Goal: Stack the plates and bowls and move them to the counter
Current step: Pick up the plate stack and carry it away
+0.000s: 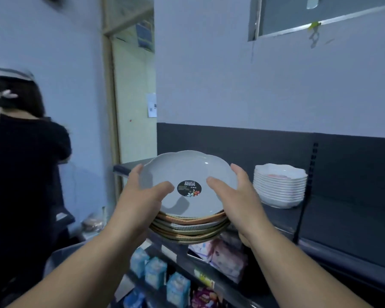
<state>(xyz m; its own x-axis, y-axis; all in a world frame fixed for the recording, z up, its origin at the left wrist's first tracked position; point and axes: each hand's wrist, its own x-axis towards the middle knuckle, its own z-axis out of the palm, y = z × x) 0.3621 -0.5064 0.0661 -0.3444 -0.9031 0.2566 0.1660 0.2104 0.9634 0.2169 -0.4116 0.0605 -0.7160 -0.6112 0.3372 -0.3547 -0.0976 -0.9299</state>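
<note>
Both hands grip a stack of plates (188,223) from opposite sides: the left hand (140,196) clasps its left edge with the thumb lying over the top plate (187,174), and the right hand (233,194) clasps the right edge the same way. The top plate is pale grey, scalloped, and carries a round black sticker (189,188); the stack is held just over the front of a dark shelf (320,218). On that shelf, to the right and apart from the hands, sits a stack of white bowls (280,185).
</note>
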